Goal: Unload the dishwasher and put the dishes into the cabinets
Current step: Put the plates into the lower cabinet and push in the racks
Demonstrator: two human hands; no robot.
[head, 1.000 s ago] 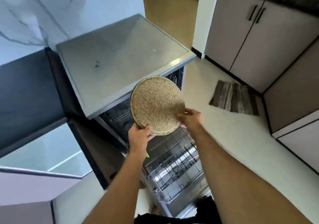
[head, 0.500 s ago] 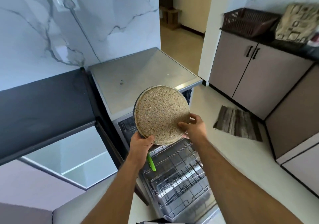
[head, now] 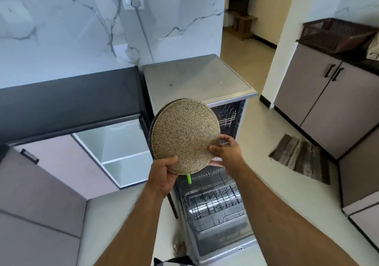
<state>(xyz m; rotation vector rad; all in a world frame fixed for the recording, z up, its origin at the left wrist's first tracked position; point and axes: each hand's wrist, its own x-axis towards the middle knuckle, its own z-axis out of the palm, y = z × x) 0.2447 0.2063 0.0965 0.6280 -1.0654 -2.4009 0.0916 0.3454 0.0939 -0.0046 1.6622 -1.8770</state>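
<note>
I observe the speckled plate [head: 185, 136] held tilted above the open dishwasher [head: 213, 200], underside toward me. My left hand [head: 164, 175] grips its lower rim; my right hand [head: 225, 150] pinches its right edge. An open cabinet [head: 121, 149] stands just left.

Both arms outstretched, left hand [head: 164, 175] and right hand [head: 226, 152] gripping

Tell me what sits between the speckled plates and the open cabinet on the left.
Nothing: in the head view, the stretch from the speckled plates to the open cabinet is bare, with only the dishwasher's side panel behind it.
</note>
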